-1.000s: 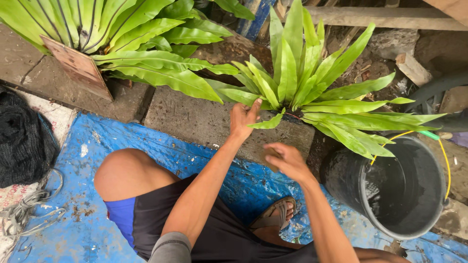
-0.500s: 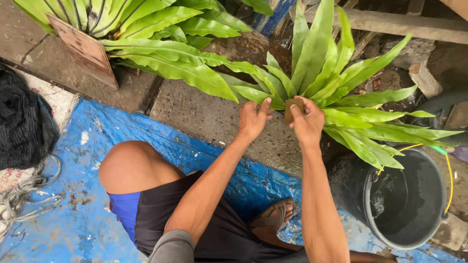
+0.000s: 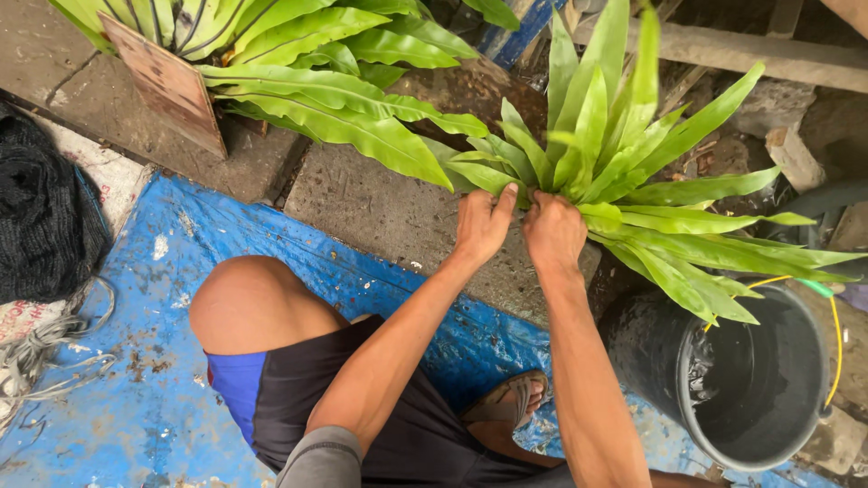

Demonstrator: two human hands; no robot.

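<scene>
A green fern-like plant (image 3: 624, 172) with long strap leaves grows beside a concrete slab (image 3: 380, 212). My left hand (image 3: 481, 224) reaches in at its base, fingers curled around the lower leaves. My right hand (image 3: 553, 231) is right next to it, closed on the leaves at the plant's base. Both hands touch the plant at the same spot, almost against each other. What lies under the palms is hidden.
A black bucket (image 3: 796, 425) with a yellow handle stands at the right, under the leaves. A second leafy plant (image 3: 298, 72) and a wooden board (image 3: 167, 86) are at the upper left. A blue tarp (image 3: 136, 380), black netting (image 3: 41, 217) and my bent knee (image 3: 244, 298) fill the left.
My right hand has come up from beside my leg to the plant's base and closed on the leaves. My left hand stayed at the base. The view has shifted closer.
</scene>
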